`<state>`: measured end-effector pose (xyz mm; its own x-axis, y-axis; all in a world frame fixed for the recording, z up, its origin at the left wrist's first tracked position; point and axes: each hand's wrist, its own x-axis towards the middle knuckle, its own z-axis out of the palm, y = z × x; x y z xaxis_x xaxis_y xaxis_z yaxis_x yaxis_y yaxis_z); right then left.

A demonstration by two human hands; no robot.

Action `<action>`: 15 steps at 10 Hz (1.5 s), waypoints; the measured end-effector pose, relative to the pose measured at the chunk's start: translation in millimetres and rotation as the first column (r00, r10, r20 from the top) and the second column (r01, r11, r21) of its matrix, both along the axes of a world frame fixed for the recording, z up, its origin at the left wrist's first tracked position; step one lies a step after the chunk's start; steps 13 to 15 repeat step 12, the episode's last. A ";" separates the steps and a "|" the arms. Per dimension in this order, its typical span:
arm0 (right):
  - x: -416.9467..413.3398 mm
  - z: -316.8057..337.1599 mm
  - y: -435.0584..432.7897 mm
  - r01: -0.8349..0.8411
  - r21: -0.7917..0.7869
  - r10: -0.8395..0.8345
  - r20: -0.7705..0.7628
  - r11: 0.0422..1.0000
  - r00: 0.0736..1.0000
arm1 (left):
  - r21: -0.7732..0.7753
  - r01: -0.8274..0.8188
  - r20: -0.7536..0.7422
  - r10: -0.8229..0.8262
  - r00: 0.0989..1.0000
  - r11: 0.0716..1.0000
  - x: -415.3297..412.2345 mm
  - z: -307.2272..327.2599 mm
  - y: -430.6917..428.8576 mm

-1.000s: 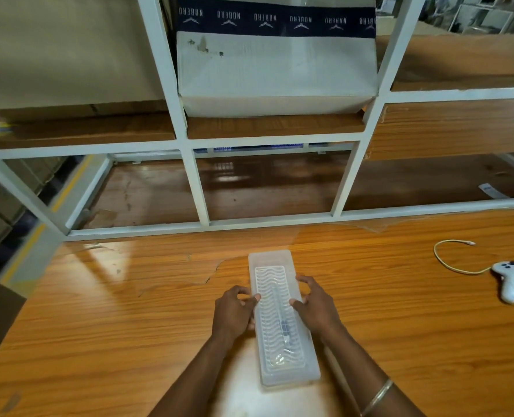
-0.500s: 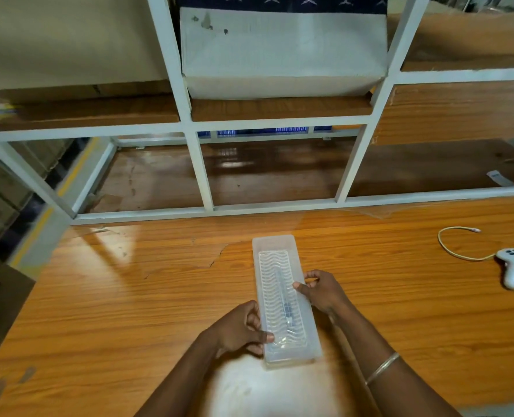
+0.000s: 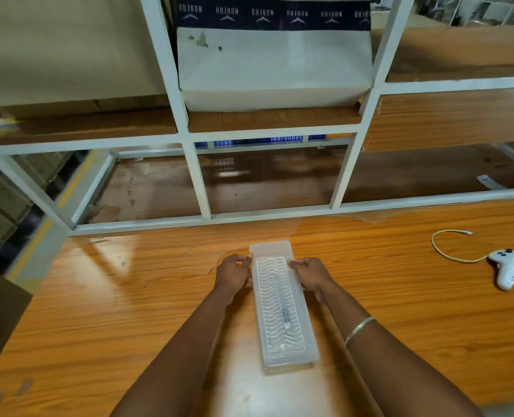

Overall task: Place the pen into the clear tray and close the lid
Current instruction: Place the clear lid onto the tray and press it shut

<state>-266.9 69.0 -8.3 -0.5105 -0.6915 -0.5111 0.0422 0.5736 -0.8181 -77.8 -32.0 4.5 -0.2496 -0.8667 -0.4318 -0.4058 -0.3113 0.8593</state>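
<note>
A long clear plastic tray [image 3: 282, 353] lies lengthwise on the wooden table, its wavy-ribbed lid [image 3: 269, 299] down on top. Through the lid a pen [image 3: 283, 311] shows faintly, lying along the tray's length. My left hand [image 3: 233, 273] presses against the tray's far left edge, fingertips on the lid's rim. My right hand [image 3: 311, 273] does the same on the far right edge. Both hands flank the tray's far end; the near end is untouched.
A white metal shelf frame [image 3: 195, 176] stands across the back of the table [image 3: 99, 311], with a white box [image 3: 273, 64] on its upper board. A white game controller [image 3: 507, 270] and a yellow cable [image 3: 448, 254] lie at the right.
Both hands slid from the tray's middle and near end up to its far end. The camera tilted upward slightly.
</note>
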 end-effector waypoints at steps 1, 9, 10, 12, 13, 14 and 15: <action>-3.1 -8.5 -6.4 0.054 -0.016 -0.054 -0.014 0.998 0.998 | -0.011 -0.022 0.025 0.022 0.999 1.000 -10.6 -11.8 -10.4; -5.2 4.2 -14.3 -0.054 0.050 0.055 -0.017 0.997 0.998 | 0.143 -0.126 0.047 0.121 0.992 0.982 -39.0 -19.4 -42.0; -5.1 5.3 -14.1 -0.050 0.054 0.050 -0.011 0.997 0.999 | 0.156 -0.104 0.036 0.099 0.994 0.982 -36.2 -17.6 -40.6; -3.6 2.6 -17.1 -0.071 0.061 0.081 -0.181 0.996 0.980 | -0.081 -0.035 0.236 0.053 0.970 0.996 -41.2 -13.6 -27.9; -3.6 2.6 -17.1 -0.071 0.061 0.081 -0.181 0.996 0.980 | -0.081 -0.035 0.236 0.053 0.970 0.996 -41.2 -13.6 -27.9; -3.6 2.6 -17.1 -0.071 0.061 0.081 -0.181 0.996 0.980 | -0.081 -0.035 0.236 0.053 0.970 0.996 -41.2 -13.6 -27.9; -3.6 2.6 -17.1 -0.071 0.061 0.081 -0.181 0.996 0.980 | -0.081 -0.035 0.236 0.053 0.970 0.996 -41.2 -13.6 -27.9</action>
